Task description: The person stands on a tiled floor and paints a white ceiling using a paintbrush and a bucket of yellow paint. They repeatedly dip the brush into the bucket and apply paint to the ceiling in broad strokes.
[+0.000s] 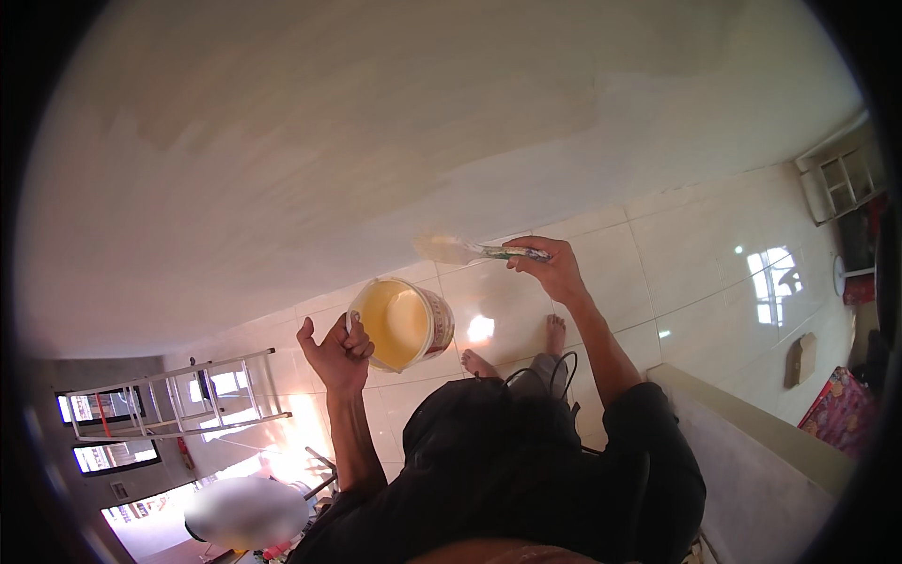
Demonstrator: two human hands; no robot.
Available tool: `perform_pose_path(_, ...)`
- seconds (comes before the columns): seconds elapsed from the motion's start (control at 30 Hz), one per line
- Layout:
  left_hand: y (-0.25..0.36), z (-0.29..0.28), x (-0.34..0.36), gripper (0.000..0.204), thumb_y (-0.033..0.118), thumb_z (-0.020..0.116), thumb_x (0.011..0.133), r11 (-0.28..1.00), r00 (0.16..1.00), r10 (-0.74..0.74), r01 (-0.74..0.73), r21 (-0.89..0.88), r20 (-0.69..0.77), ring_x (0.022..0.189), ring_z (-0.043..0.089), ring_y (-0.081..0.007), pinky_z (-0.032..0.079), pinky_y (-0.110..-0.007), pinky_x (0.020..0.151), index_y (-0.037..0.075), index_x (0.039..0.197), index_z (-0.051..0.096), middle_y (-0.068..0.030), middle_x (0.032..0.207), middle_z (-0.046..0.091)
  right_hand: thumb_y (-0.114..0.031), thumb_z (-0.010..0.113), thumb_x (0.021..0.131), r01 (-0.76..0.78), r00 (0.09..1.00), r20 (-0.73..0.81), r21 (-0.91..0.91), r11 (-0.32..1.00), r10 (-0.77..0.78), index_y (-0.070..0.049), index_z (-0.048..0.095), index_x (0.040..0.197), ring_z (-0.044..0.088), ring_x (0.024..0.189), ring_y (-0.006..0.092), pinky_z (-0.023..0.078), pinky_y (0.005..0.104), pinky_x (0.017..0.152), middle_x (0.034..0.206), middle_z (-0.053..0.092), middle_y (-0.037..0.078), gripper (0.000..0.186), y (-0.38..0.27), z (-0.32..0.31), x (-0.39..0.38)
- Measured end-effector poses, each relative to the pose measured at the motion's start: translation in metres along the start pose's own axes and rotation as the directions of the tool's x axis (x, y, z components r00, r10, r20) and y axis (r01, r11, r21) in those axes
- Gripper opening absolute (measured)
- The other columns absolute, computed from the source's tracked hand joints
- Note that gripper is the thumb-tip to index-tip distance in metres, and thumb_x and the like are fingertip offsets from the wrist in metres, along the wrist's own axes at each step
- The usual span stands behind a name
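My right hand point(554, 268) grips the handle of a wide paintbrush point(447, 247), held sideways with its pale bristles toward the left, by the painted wall point(395, 113); whether they touch it I cannot tell. My left hand point(338, 350) has its fingers hooked round the white handle of a bucket point(432, 334) that holds creamy pale yellow paint, with the thumb raised. The bucket hangs to the left of and below the brush. Uneven beige patches show on the wall surface above both hands.
My bare feet stand on glossy floor tiles point(658, 263). A metal ladder point(178, 395) is at left, near a blurred area. A low wall point(733, 432) stands beside me at lower right, with a cardboard piece point(800, 360), patterned fabric point(836, 404) and a framed panel point(836, 183) beyond.
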State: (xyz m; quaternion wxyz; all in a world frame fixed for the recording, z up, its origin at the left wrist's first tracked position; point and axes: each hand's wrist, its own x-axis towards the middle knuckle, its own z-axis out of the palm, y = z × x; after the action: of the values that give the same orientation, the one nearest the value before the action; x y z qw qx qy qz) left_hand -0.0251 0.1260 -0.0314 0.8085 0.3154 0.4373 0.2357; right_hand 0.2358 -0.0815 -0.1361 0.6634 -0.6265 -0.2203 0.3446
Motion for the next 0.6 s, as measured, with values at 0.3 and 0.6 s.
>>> perform_pose_path(0.3, -0.007, -0.004, 0.011, 0.073, 0.067, 0.038, 0.084, 0.997, 0.967, -0.015, 0.033, -0.069, 0.253, 0.051, 0.026, -0.0089, 0.023, -0.023, 0.05, -0.003, 0.098, 0.052, 0.0035, 0.062, 0.032, -0.007, 0.069, 0.082, -0.006, 0.999, -0.047, 0.036, 0.999, 0.007, 0.001, 0.069, 0.108, 0.063, 0.077, 0.0108, 0.049, 0.0238, 0.071, 0.084, 0.07, 0.007, 0.027, 0.004, 0.006, -0.012)
perform_pose_path(0.6, -0.008, 0.001, 0.014, 0.073, 0.067, 0.036, 0.084, 1.0, 0.976, -0.022, 0.026, -0.017, 0.215, 0.053, 0.026, -0.0094, 0.022, -0.024, 0.051, -0.003, 0.098, 0.05, 0.0027, 0.062, 0.03, -0.004, 0.069, 0.082, 0.021, 0.997, -0.069, 0.036, 0.999, -0.019, 0.004, 0.068, 0.108, 0.063, 0.076, 0.0119, 0.049, 0.0239, 0.07, 0.084, 0.07, 0.009, 0.027, 0.004, 0.008, -0.014)
